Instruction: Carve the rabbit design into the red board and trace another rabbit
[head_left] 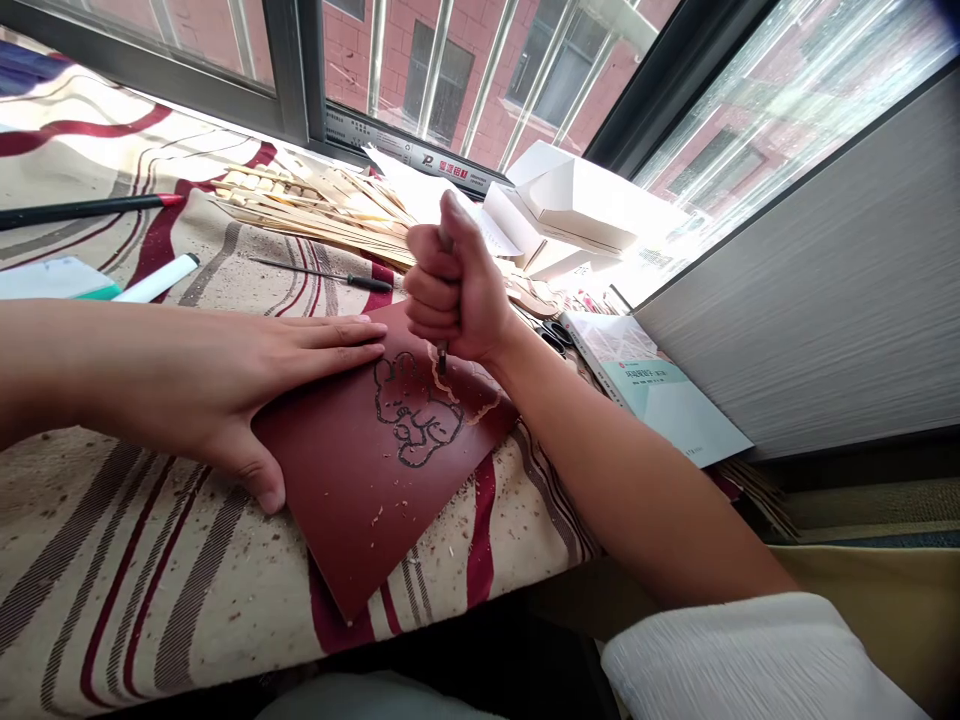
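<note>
My right hand (454,285) is a fist shut around a carving gouge (442,356), with its tip pressed into a reddish-brown linoleum sheet (360,510). Most of the tool's handle is hidden in my fist. A cartoon animal outline (416,410) is cut into the sheet, and pale curled shavings (450,385) lie beside it. My left hand (225,385) rests flat on the sheet's left corner, fingers pointing towards the outline, holding nothing.
The sheet lies on a cream and red striped cloth (127,560) dotted with shavings. Behind it are a thin black-handled tool (326,274), a bundle of wooden strips (315,215), and a white marker (157,278). A book (649,385), scissors (555,335) and white boxes (577,205) stand by the window (427,70).
</note>
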